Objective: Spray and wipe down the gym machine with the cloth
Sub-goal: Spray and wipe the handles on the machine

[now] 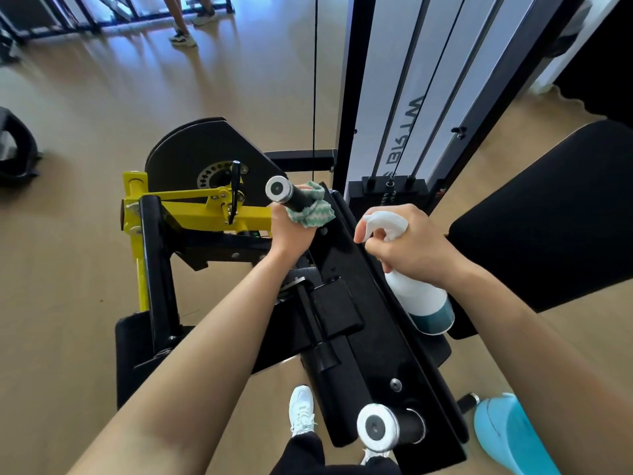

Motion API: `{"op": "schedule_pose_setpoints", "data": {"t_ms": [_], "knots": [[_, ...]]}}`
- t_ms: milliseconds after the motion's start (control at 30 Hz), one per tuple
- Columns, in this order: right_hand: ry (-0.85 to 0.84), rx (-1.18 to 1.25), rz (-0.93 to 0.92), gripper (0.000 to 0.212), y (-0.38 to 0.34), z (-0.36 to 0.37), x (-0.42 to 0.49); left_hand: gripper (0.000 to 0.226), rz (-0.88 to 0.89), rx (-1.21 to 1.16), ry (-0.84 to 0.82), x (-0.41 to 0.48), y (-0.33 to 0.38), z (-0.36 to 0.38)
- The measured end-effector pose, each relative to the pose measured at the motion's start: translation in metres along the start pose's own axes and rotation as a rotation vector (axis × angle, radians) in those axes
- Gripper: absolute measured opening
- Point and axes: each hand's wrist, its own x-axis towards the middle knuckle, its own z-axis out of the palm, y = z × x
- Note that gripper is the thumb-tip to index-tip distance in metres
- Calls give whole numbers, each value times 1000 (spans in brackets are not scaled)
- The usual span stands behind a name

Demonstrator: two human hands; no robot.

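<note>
A black gym machine (356, 303) with yellow lever parts (191, 207) fills the middle of the head view. My left hand (291, 228) grips a green-and-white cloth (313, 209) wrapped around the machine's far black handle (287, 195), which ends in a silver cap. To its right, my right hand (407, 245) holds a white spray bottle (418, 289) with a teal base, a finger lying by the white trigger, nozzle pointing left. A second handle with a silver cap (380, 427) sticks out near my feet.
The white weight stack tower (404, 97) with cables rises behind the machine. A black padded seat (548, 214) lies to the right. A light blue object (507, 437) sits at the bottom right. Another person's legs (181, 25) stand far back on the wooden floor.
</note>
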Motion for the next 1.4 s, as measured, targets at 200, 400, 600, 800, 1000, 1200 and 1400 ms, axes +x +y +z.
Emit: {"op": "schedule_pose_setpoints", "data": {"t_ms": [200,400,600,800,1000,1200,1400], "knots": [[-8,-4,0,26,2,-1,1,32,25,-27,51,-2,20,-17],[-24,11,-9,28,1,-2,2,17,281,-31,222,-5,61,-53],[-37,-5,-34,28,0,3,6,24,271,-54,157,-4,63,-56],[-34,-1,-36,30,4,0,8,35,161,84,47,-12,70,-63],[-58,15,-34,30,-2,3,7,80,15,145,-123,-32,94,-89],[-53,13,-39,29,1,1,6,75,-18,106,91,-41,120,-91],[-31,21,-26,30,6,-3,2,63,124,233,424,-34,117,-88]]}}
